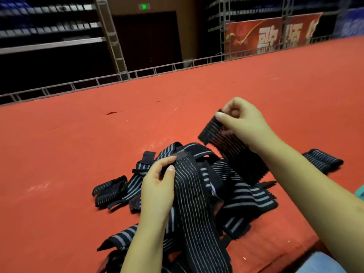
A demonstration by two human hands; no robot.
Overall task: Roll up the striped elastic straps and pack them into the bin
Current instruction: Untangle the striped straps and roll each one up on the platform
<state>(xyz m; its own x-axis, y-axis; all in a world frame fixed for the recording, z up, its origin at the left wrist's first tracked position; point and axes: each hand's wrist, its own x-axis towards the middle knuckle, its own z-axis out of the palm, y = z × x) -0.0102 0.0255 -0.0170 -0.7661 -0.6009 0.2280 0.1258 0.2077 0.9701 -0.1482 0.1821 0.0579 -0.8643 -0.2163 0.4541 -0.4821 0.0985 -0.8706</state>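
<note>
Right hand [242,119] up high, pinching the end of one strap [232,146]; left hand [157,186] curled round another on the pile [226,196]. No bin in sight. Could snag in that tangle and slip loose from the pinch.

Lower end of the strap [189,203] held by the left hand [157,186] is cut off by the bottom edge. Fingers of the right hand [242,119] are partly hidden behind its strap [232,152]. Pile of straps [242,196] overlaps too much for a count. Banner [271,34] text is blurred and cropped. A teal object [360,191] is clipped at the right edge, unidentifiable. Background shelving [49,26] is blurred.
</note>
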